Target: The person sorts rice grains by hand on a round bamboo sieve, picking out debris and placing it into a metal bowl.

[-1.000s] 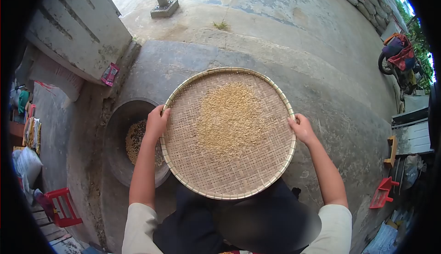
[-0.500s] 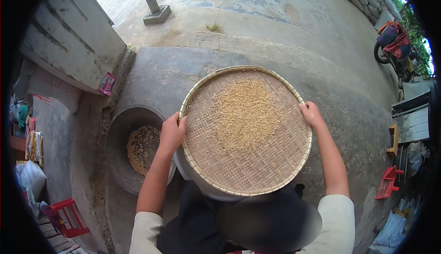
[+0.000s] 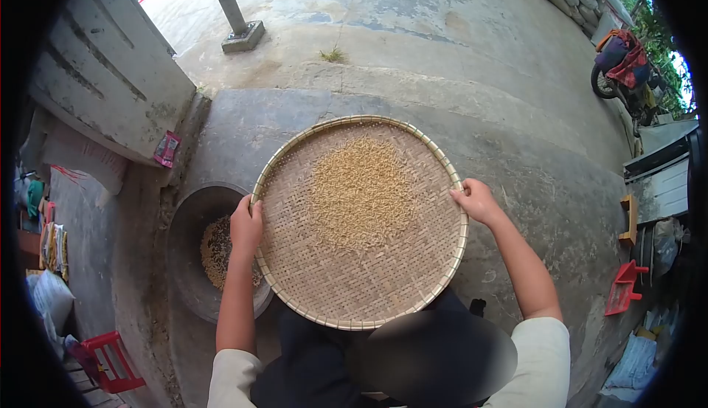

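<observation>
A round woven bamboo winnowing tray [image 3: 332, 297] is held up in front of me, over my lap. My left hand [image 3: 245, 227] grips its rim on the left side, thumb over the edge. On the opposite side my right hand [image 3: 476, 200] is closed on the rim too. A patch of yellowish unhusked grain [image 3: 361, 194] lies spread over the middle and upper part of the weave. Below my left forearm stands a wide dark basin [image 3: 188, 220] on the floor, with more grain [image 3: 214, 249] in its bottom, partly hidden by the arm.
A concrete wall [image 3: 110, 61] and a pink packet [image 3: 167, 148] are at the left. Red plastic stools [image 3: 114, 364] stand at lower left and right. A post [image 3: 228, 2] rises ahead. At the right are a motorbike [image 3: 612, 76] and a small wooden stool [image 3: 628, 220].
Both hands have moved the winnowing tray to the left and slightly toward me. The grain patch on it has shifted left with it. Both hands keep their hold on the rim.
</observation>
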A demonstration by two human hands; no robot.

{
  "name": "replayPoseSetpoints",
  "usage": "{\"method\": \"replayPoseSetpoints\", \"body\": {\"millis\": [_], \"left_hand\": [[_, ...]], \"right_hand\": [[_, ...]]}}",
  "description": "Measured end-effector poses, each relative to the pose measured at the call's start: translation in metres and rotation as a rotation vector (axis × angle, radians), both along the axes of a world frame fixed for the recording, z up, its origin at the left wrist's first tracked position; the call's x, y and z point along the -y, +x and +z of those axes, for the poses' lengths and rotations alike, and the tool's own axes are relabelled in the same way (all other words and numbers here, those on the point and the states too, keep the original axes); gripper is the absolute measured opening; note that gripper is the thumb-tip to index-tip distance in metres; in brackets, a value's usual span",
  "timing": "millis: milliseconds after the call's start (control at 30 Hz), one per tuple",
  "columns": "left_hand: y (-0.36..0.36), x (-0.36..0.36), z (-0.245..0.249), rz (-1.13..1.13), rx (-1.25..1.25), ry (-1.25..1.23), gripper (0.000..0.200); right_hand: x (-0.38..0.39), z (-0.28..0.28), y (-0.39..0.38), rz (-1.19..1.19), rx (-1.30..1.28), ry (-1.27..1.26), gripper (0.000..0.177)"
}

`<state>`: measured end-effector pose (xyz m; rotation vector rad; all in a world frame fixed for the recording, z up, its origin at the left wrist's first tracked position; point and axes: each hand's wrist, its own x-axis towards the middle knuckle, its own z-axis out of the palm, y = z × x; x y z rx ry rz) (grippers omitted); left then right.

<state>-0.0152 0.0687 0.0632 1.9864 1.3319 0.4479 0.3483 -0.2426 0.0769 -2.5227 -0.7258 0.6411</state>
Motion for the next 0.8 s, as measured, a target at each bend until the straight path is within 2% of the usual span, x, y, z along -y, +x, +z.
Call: {"method": "replayPoseSetpoints", "body": {"millis": [33, 100, 167, 200, 233, 300, 367, 400, 467, 500, 567, 633, 700, 767, 800], "left_hand": [[0.0, 0.007, 0.003, 0.001, -0.004, -0.004, 0.033], [0.007, 0.026, 0.01, -0.104, 0.012, -0.002, 0.033], [0.004, 0.024, -0.009, -0.151, -0.019, 0.007, 0.031], [-0.001, 0.014, -0.017, -0.099, -0.02, 0.012, 0.031], [-0.007, 0.002, -0.022, -0.047, -0.019, 0.018, 0.03], [-0.014, -0.005, -0.022, -0.004, -0.022, 0.01, 0.03], [-0.009, 0.006, -0.01, 0.001, -0.034, 0.059, 0.031], [-0.007, 0.012, -0.017, -0.076, -0.066, 0.065, 0.031], [0.0, 0.017, -0.013, -0.082, -0.087, 0.031, 0.031], [0.001, 0.02, -0.013, -0.084, -0.108, -0.008, 0.03], [-0.009, 0.01, -0.023, -0.061, -0.093, 0.054, 0.03], [-0.013, 0.01, -0.02, -0.033, -0.134, -0.023, 0.03], [-0.013, 0.024, -0.023, -0.098, -0.131, -0.046, 0.029], [-0.003, 0.036, -0.019, -0.196, -0.237, -0.053, 0.03], [-0.008, 0.034, -0.033, -0.178, -0.217, 0.008, 0.029]], "right_hand": [[-0.001, -0.003, -0.002, 0.045, -0.012, -0.034, 0.039], [-0.005, -0.013, 0.01, -0.018, -0.017, -0.05, 0.039], [-0.007, -0.026, 0.012, -0.144, 0.278, -0.15, 0.038], [-0.006, -0.021, 0.003, -0.1, 0.273, -0.055, 0.037], [-0.009, -0.015, -0.007, -0.09, 0.274, -0.066, 0.037], [-0.011, -0.007, -0.023, 0.082, -0.073, -0.017, 0.036], [-0.009, -0.023, -0.007, 0.073, -0.096, -0.049, 0.036], [-0.005, -0.041, 0.01, -0.002, 0.005, -0.083, 0.037], [-0.008, -0.041, 0.012, -0.117, 0.149, -0.196, 0.037], [-0.008, -0.035, 0.001, -0.117, 0.14, -0.206, 0.037], [-0.004, -0.028, -0.012, 0.043, 0.023, -0.081, 0.034], [-0.002, -0.031, -0.008, 0.059, 0.039, -0.133, 0.034], [0.003, -0.044, -0.009, 0.072, 0.035, -0.186, 0.034], [-0.001, -0.057, -0.001, -0.03, 0.224, -0.332, 0.037], [0.0, -0.059, -0.003, -0.043, 0.225, -0.327, 0.039]]}}
